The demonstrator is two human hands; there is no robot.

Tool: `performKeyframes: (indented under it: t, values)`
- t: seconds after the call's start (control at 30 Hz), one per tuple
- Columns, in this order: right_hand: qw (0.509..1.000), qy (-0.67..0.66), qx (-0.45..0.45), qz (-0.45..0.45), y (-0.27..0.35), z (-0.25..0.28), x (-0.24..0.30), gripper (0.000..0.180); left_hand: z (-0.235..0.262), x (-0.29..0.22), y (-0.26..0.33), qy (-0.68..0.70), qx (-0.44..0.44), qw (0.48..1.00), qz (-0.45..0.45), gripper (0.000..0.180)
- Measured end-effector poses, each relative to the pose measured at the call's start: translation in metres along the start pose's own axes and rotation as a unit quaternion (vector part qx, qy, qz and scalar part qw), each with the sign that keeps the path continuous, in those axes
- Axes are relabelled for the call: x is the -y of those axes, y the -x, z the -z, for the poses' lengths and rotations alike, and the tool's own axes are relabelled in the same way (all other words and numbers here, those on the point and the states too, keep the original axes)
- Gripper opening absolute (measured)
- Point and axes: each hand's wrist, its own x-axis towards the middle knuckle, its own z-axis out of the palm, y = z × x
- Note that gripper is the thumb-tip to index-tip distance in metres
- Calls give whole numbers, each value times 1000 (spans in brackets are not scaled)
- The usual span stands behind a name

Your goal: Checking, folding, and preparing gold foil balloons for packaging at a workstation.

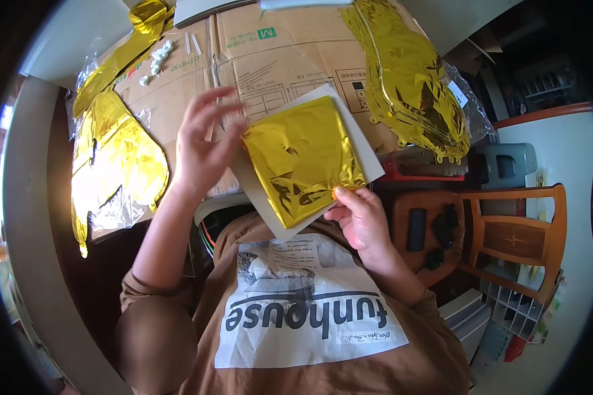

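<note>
A folded square of gold foil (300,155) lies on a pale card (362,148), tilted in front of my chest. My right hand (359,214) grips the foil and card at their near right corner, thumb on top of the foil and fingers under the card. Beside the foil's left corner is my left hand (211,135), raised, its fingers apart and slightly blurred. Nothing shows in it; whether a fingertip touches the foil's edge is unclear.
Flattened cardboard (244,66) covers the table. Gold foil balloon sheets lie at the left (118,155) and right (412,79). Small white crumpled pieces (158,59) and thin white strips (192,43) sit at the far left. A wooden chair (514,237) with dark objects stands at the right.
</note>
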Motion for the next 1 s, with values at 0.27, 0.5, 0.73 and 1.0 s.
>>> performKeyframes:
  t: [0.27, 0.5, 0.73, 1.0]
  values:
    - [998, 39, 30, -32, -19, -13, -26, 18, -22, 17, -9, -100, 268, 957, -47, 59]
    - [998, 32, 36, -27, -14, -16, -31, 21, -13, -16, 15, -130, 267, 948, -111, 62]
    - [999, 3, 30, -37, 6, -18, -30, 17, 0, -22, 60, -77, 5, 986, 146, 105]
    - [997, 43, 23, -56, 5, -21, -40, 18, -11, -47, 40, -255, 80, 952, 147, 102]
